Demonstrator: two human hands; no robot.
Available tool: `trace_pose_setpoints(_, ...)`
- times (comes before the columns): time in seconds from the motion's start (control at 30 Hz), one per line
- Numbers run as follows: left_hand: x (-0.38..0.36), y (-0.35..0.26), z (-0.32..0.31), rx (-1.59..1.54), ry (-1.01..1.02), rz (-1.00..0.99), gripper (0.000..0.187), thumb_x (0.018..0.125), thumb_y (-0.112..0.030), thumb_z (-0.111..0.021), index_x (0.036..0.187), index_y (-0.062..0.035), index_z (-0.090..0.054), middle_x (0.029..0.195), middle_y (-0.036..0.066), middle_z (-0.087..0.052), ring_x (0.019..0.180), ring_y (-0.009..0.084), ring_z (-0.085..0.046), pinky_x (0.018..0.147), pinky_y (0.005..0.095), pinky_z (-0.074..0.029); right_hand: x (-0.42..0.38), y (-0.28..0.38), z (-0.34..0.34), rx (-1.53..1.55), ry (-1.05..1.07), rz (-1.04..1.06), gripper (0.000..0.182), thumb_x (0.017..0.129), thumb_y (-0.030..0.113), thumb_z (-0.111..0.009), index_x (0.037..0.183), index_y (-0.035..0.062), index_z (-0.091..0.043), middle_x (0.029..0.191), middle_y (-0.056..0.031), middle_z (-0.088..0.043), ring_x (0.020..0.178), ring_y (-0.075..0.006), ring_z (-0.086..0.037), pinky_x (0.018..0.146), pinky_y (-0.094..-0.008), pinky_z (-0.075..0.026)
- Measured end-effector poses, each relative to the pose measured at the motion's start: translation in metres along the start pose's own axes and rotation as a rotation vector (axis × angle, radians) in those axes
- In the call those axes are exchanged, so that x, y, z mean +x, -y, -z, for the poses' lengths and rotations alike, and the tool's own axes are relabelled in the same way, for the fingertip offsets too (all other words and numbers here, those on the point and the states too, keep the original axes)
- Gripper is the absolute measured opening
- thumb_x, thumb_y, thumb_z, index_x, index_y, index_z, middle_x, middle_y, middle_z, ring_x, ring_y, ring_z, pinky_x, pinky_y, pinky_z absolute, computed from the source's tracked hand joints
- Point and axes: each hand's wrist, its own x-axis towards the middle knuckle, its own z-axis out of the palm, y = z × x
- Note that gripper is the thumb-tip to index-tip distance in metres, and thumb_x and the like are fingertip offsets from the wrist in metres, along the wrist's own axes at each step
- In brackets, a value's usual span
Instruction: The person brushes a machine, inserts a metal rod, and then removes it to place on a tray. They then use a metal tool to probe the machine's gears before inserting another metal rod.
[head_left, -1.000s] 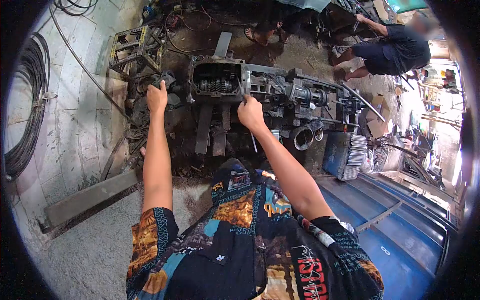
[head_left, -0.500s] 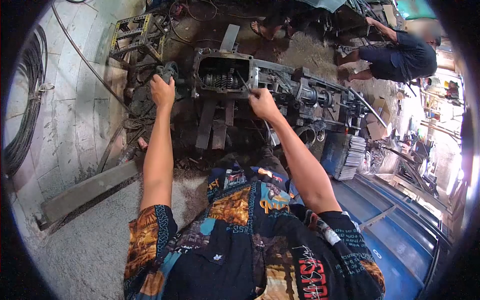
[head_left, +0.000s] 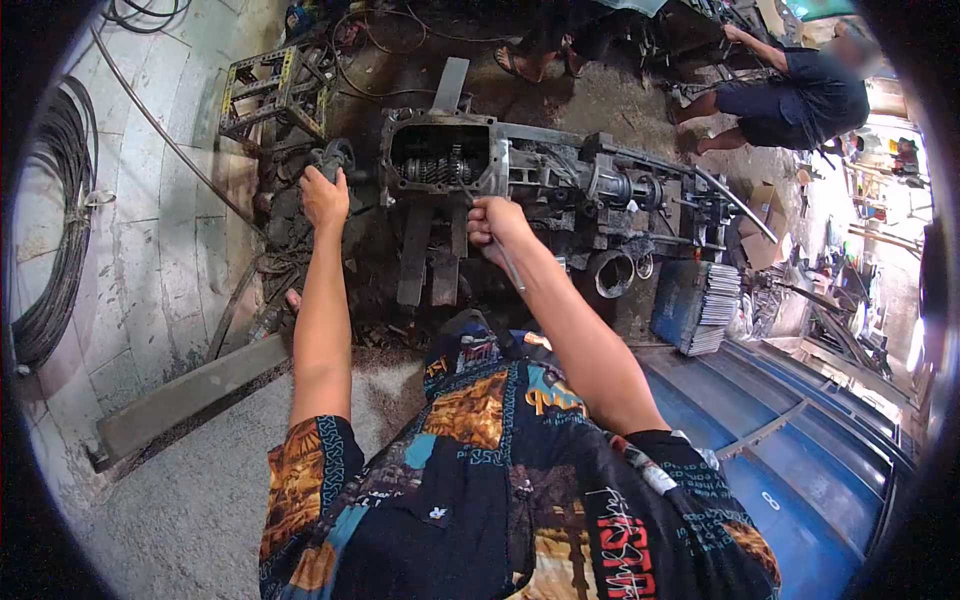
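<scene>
An open gearbox housing (head_left: 500, 160) lies in front of me, with a row of dark gears (head_left: 430, 171) showing through its rectangular opening. My left hand (head_left: 325, 200) is closed around a dark round flange (head_left: 340, 153) on the shaft at the housing's left end. At the near right corner of the opening, my right hand (head_left: 500, 222) grips a thin metal rod (head_left: 515, 272). The rod's upper end reaches the gears, and its lower end sticks out below my wrist.
Right of the housing stretches a greasy shaft assembly (head_left: 620, 188). A perforated metal stand (head_left: 262, 95) is at upper left, near a coiled cable (head_left: 50, 230) on the wall. A co-worker (head_left: 790, 105) crouches at upper right. Blue metal panels (head_left: 790, 480) lie at lower right.
My right hand has moved left and slightly down along the opening's near edge, and the rod has swung to a different slant. My left hand stays at the flange.
</scene>
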Motion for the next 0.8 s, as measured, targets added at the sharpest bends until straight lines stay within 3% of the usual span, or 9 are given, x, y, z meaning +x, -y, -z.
trace_pose_setpoints(0.03, 0.003, -0.002, -0.001, 0.0, -0.002, -0.004, 0.056, 0.092, -0.037, -0.062, 0.124, 0.005, -0.044, 0.113, 0.025, -0.054, 0.1, 0.041, -0.06, 0.081, 0.0477, -0.054, 0.005, -0.003, -0.001, 0.164, 0.021, -0.041, 0.015, 0.09, 0.006, -0.038, 0.101, 0.0039, -0.047, 0.068, -0.0046, -0.044, 0.047, -0.0133, -0.034, 0.041, -0.0298, -0.027)
trace_pose_setpoints(0.17, 0.013, 0.0, -0.001, 0.036, 0.043, -0.015, 0.053, 0.092, -0.038, -0.061, 0.122, 0.0032, -0.045, 0.113, 0.024, -0.054, 0.101, 0.0409, -0.06, 0.083, 0.0492, -0.053, 0.009, -0.015, -0.011, 0.353, 0.057, -0.006, 0.016, 0.089, 0.004, -0.037, 0.104, 0.0006, -0.043, 0.07, -0.005, -0.043, 0.051, -0.0129, -0.035, 0.044, -0.0299, -0.029)
trace_pose_setpoints(0.43, 0.02, -0.014, 0.006, 0.072, 0.114, 0.03, 0.048, 0.093, -0.038, -0.06, 0.117, 0.0012, -0.047, 0.113, 0.023, -0.055, 0.102, 0.0412, -0.061, 0.082, 0.0498, -0.053, 0.0, -0.031, -0.035, 0.432, 0.008, 0.115, 0.018, 0.088, 0.001, -0.037, 0.105, -0.0015, -0.043, 0.071, -0.0067, -0.043, 0.052, -0.0143, -0.036, 0.047, -0.0315, -0.032)
trace_pose_setpoints(0.57, 0.004, -0.004, 0.002, 0.049, 0.035, 0.013, 0.048, 0.092, -0.038, -0.061, 0.116, 0.0007, -0.047, 0.112, 0.022, -0.055, 0.101, 0.0405, -0.061, 0.081, 0.0502, -0.053, 0.007, -0.038, -0.036, 0.532, 0.014, 0.101, 0.017, 0.09, 0.002, -0.037, 0.105, -0.0017, -0.044, 0.071, -0.0064, -0.043, 0.052, -0.0143, -0.036, 0.048, -0.0319, -0.031)
trace_pose_setpoints(0.7, -0.006, 0.008, -0.009, 0.005, -0.049, -0.004, 0.051, 0.091, -0.039, -0.062, 0.117, 0.0014, -0.046, 0.111, 0.023, -0.055, 0.1, 0.0408, -0.061, 0.082, 0.0497, -0.053, -0.004, -0.034, -0.035, 0.493, -0.029, 0.119, 0.015, 0.091, 0.002, -0.038, 0.104, -0.0016, -0.044, 0.069, -0.0052, -0.042, 0.051, -0.014, -0.035, 0.047, -0.0324, -0.03)
trace_pose_setpoints(0.77, 0.0, 0.006, -0.007, 0.019, -0.05, -0.021, 0.05, 0.092, -0.039, -0.061, 0.117, 0.0016, -0.046, 0.111, 0.023, -0.055, 0.099, 0.0412, -0.061, 0.082, 0.0498, -0.053, -0.005, -0.029, -0.021, 0.309, 0.018, 0.106, 0.012, 0.092, 0.003, -0.039, 0.101, 0.0, -0.045, 0.067, -0.0036, -0.041, 0.049, -0.0137, -0.034, 0.047, -0.0318, -0.03)
trace_pose_setpoints(0.8, 0.005, 0.002, -0.003, 0.041, 0.001, -0.026, 0.05, 0.092, -0.039, -0.061, 0.117, 0.0015, -0.045, 0.112, 0.023, -0.055, 0.1, 0.041, -0.061, 0.082, 0.05, -0.053, -0.006, -0.023, -0.01, 0.167, 0.028, 0.114, 0.016, 0.093, 0.004, -0.041, 0.107, -0.0008, -0.048, 0.065, -0.0022, -0.04, 0.048, -0.0138, -0.034, 0.047, -0.0326, -0.032)
